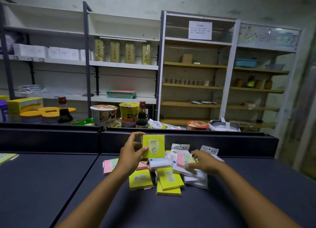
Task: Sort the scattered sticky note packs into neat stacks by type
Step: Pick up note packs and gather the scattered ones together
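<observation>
A jumble of sticky note packs lies on the dark table (239, 202). My left hand (131, 155) holds a yellow pack (153, 146) marked 2207 upright above the pile. My right hand (204, 162) rests on a pink and yellow pack (185, 160), fingers gripping its edge. Two yellow packs (171, 179) lie overlapped at the front, another yellow pack (141, 179) to their left. A pink pack (109, 166) sits at the left, a white pack (159, 162) in the middle, and white wrapped packs (196, 179) under my right hand.
A raised dark ledge (222, 142) runs behind the pile. Beyond it stand soy sauce bottles (142, 115), noodle cups (104, 114) and jars (32, 116). Shelving fills the back wall. Pale packs (7, 157) lie at the table's far left edge.
</observation>
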The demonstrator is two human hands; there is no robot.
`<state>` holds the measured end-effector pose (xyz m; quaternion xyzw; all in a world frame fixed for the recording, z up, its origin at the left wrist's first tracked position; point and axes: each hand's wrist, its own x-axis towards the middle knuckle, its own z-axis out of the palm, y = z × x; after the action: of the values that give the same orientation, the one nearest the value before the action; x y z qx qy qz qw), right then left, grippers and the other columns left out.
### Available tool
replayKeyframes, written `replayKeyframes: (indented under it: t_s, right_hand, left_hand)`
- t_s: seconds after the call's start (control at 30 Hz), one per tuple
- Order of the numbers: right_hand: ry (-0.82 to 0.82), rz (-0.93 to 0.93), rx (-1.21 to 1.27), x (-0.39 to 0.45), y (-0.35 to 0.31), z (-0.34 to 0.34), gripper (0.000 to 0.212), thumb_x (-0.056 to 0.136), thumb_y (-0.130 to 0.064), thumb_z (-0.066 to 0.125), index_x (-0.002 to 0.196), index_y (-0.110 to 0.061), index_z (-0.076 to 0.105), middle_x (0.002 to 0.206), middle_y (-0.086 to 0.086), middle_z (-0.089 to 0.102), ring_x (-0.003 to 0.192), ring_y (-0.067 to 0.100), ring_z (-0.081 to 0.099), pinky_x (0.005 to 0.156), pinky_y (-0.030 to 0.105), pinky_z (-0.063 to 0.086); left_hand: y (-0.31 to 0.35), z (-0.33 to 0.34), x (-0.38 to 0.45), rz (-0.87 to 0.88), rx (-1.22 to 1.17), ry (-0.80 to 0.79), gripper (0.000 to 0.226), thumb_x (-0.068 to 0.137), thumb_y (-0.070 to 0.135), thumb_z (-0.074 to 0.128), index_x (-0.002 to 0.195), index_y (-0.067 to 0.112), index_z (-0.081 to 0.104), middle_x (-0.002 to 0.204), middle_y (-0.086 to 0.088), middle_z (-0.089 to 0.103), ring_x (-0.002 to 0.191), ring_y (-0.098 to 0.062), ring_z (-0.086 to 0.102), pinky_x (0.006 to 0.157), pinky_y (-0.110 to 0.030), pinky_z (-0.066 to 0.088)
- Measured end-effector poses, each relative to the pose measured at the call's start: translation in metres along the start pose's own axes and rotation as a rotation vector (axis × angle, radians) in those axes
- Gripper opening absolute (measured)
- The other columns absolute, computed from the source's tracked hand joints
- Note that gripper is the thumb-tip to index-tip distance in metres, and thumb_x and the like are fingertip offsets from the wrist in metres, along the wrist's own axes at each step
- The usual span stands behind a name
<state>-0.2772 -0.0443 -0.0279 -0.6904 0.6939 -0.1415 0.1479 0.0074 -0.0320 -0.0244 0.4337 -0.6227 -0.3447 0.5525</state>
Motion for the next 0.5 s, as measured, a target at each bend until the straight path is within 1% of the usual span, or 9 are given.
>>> replayKeyframes:
  t_s: [0.1,0.17,0.23,0.3,0.33,0.43,0.5]
  right_hand:
    - [-0.02,0.007,0.055,0.0014,0.0042,0.002,0.077,0.08,-0.048,0.075,0.14,-0.012,0.043,0.135,0.006,0.054,0.119,0.021,0.053,0.101,0.034,0.044]
    - [0.014,-0.001,0.06,0.003,0.0062,0.0034,0.078,0.077,-0.048,0.079,0.138,-0.012,0.046,0.133,0.006,0.056,0.116,0.021,0.055,0.099,0.032,0.046]
    - [0.069,-0.013,0.054,0.0043,0.0063,0.0042,0.081,0.071,-0.047,0.083,0.135,-0.013,0.049,0.129,0.006,0.055,0.11,0.019,0.055,0.094,0.029,0.046]
    - [0.125,-0.024,0.067,0.0037,0.0047,0.0053,0.083,0.064,-0.047,0.088,0.132,-0.017,0.05,0.119,0.002,0.046,0.101,0.015,0.052,0.086,0.023,0.042]
    - [0.151,-0.033,0.079,0.003,0.0036,0.0056,0.083,0.062,-0.046,0.09,0.129,-0.018,0.051,0.116,-0.001,0.042,0.097,0.013,0.05,0.085,0.022,0.04]
    - [0.219,-0.051,0.138,0.0009,0.0015,0.0067,0.078,0.057,-0.036,0.094,0.119,-0.02,0.049,0.114,-0.002,0.036,0.099,0.013,0.049,0.087,0.021,0.042]
    - [0.259,-0.061,0.19,-0.0025,-0.0008,0.0068,0.071,0.059,-0.026,0.094,0.112,-0.023,0.048,0.113,-0.001,0.035,0.098,0.014,0.051,0.087,0.021,0.044]
  left_hand:
    - [0.0014,0.0014,-0.0004,-0.002,0.006,-0.006,0.038,0.092,0.005,0.064,0.116,0.031,0.053,0.1,-0.012,0.068,0.091,-0.022,0.07,0.069,-0.043,0.062]
    - [0.0022,0.0029,-0.0005,-0.003,0.0,-0.009,0.038,0.092,0.005,0.063,0.117,0.031,0.053,0.102,-0.012,0.067,0.093,-0.023,0.069,0.07,-0.043,0.062]
    - [0.002,0.0038,-0.0005,-0.012,0.003,-0.01,0.039,0.092,0.005,0.063,0.119,0.031,0.052,0.104,-0.011,0.066,0.095,-0.023,0.068,0.07,-0.041,0.062]
    - [0.002,0.0041,-0.0014,-0.02,-0.001,-0.01,0.04,0.093,0.005,0.062,0.121,0.031,0.051,0.107,-0.011,0.065,0.097,-0.022,0.068,0.068,-0.034,0.062]
    - [0.0021,0.0041,-0.0018,-0.022,-0.004,-0.009,0.04,0.093,0.005,0.062,0.121,0.031,0.05,0.108,-0.012,0.065,0.097,-0.022,0.068,0.067,-0.032,0.062]
    - [0.0029,0.0028,-0.0042,-0.036,-0.016,-0.011,0.043,0.093,0.002,0.061,0.125,0.028,0.05,0.107,-0.012,0.066,0.096,-0.021,0.068,0.067,-0.031,0.061]
    - [0.0039,-0.0001,-0.0065,-0.035,-0.037,-0.019,0.045,0.093,0.0,0.06,0.125,0.029,0.05,0.106,-0.011,0.066,0.095,-0.019,0.068,0.065,-0.028,0.061]
